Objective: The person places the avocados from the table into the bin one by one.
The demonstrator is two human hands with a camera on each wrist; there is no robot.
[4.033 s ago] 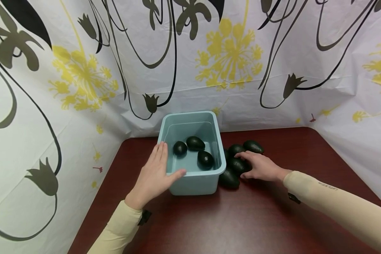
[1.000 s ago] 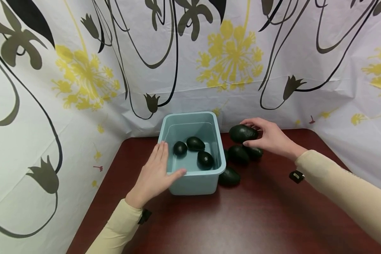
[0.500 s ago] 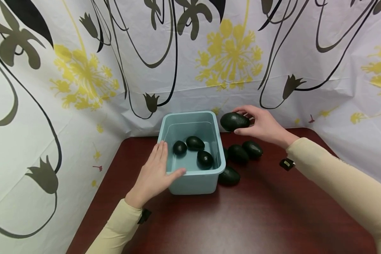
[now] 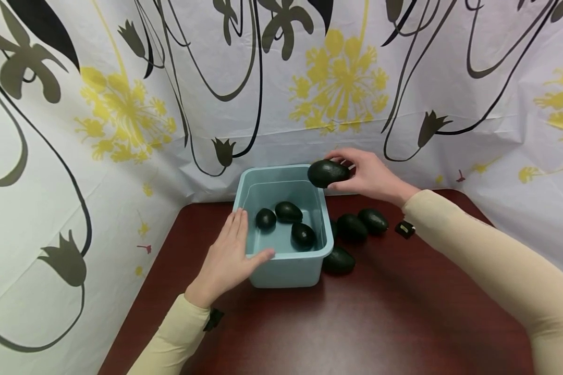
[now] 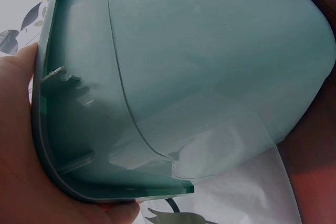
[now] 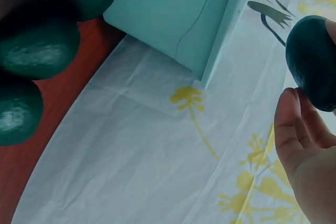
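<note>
My right hand [image 4: 363, 174] holds a dark green avocado [image 4: 326, 173] between thumb and fingers, over the far right corner of a light blue plastic bin [image 4: 285, 271]. The right wrist view shows the same avocado [image 6: 312, 61] at its right edge, fingertips against its underside. Three avocados lie on the bin's floor, one of them [image 4: 288, 212] toward the back. My left hand [image 4: 227, 265] rests with straight fingers along the bin's left rim, its thumb reaching over the near rim. The left wrist view has that hand [image 5: 18, 145] against the rim, beside the bin's outer wall [image 5: 210, 66].
Several more avocados [image 4: 352, 228] lie close together on the dark red-brown table [image 4: 380, 323], just right of the bin. One [image 4: 339, 261] sits against the bin's near right side. A white patterned cloth [image 4: 272, 120] hangs behind and beside the table.
My right hand picked an avocado out of the group on the right, lifted it and carried it left to the bin's far right corner. The left hand has stayed on the rim.
</note>
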